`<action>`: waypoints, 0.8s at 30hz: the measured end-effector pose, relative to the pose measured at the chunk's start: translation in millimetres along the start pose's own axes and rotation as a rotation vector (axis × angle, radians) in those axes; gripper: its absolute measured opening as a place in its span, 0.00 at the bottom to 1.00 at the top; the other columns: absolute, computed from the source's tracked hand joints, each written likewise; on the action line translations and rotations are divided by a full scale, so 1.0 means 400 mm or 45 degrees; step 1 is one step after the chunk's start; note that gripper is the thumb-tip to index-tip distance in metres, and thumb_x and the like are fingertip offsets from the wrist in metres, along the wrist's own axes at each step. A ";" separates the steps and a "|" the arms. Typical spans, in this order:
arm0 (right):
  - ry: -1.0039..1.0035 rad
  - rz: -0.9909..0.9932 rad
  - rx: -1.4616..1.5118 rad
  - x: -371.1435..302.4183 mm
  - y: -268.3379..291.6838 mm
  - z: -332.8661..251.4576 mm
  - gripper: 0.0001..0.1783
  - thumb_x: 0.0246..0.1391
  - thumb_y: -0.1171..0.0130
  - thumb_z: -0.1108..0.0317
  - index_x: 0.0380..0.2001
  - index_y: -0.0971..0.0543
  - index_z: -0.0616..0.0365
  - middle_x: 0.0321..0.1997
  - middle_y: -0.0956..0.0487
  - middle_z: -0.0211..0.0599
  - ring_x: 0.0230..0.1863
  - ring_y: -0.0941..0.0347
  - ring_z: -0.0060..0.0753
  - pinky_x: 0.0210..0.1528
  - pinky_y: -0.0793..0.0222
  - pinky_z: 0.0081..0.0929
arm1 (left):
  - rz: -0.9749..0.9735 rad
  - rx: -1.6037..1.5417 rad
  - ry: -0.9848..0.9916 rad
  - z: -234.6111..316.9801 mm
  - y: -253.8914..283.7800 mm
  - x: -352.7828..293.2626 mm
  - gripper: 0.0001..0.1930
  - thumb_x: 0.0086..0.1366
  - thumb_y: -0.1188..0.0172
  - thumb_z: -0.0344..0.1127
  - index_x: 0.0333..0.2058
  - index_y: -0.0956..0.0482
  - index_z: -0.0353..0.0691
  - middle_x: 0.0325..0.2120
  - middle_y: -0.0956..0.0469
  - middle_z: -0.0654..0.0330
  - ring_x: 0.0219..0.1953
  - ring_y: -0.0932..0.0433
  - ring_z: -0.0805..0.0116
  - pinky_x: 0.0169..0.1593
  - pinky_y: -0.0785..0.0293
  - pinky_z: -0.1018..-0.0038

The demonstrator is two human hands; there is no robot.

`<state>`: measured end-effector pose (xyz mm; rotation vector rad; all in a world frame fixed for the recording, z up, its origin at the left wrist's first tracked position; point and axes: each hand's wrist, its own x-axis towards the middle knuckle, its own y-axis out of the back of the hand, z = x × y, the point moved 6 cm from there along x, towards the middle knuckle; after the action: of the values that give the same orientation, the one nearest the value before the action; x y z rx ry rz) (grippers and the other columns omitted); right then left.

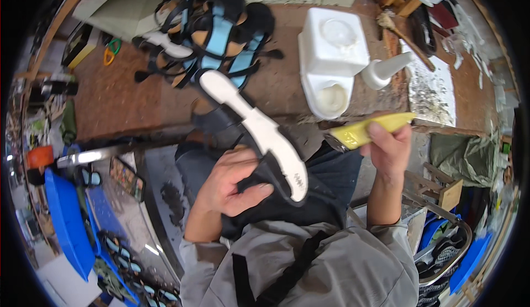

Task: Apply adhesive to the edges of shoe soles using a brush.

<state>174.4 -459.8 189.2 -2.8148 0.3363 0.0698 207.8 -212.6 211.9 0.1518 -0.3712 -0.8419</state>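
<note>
My left hand (234, 180) is closed around the heel end of a black sandal (265, 133), above my lap. Its white sole side faces up, with dark scribbled marks near the heel, and the toe end points away toward the bench. In my right hand (392, 144) is a flat yellow tool (367, 131) with a dark end on its left. The thumb presses on its top; its exact kind cannot be made out. It is held at the bench's front edge, apart from the sandal.
Several black sandals with light-blue insoles (218, 36) lie piled on the wooden bench (110, 105). A white plastic dispenser (337, 45) stands right of them, beside a white nozzle cap (381, 74) and a wooden-handled brush (408, 39). Scissors (111, 53) lie at left. Blue crates (66, 224) flank me.
</note>
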 end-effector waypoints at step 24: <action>0.743 -0.468 -0.399 -0.227 -0.225 -0.156 0.09 0.38 0.33 0.74 0.25 0.21 0.66 0.22 0.22 0.41 0.21 0.27 0.30 0.24 0.33 0.22 | 0.179 -0.118 -0.328 0.178 -0.051 -0.102 0.12 0.56 0.50 0.30 0.16 0.35 0.34 0.14 0.39 0.56 0.15 0.39 0.57 0.20 0.45 0.67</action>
<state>108.4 -375.3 282.5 -3.0991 -0.0878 -0.8575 141.9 -194.4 261.7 -0.0694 -0.5769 -0.7389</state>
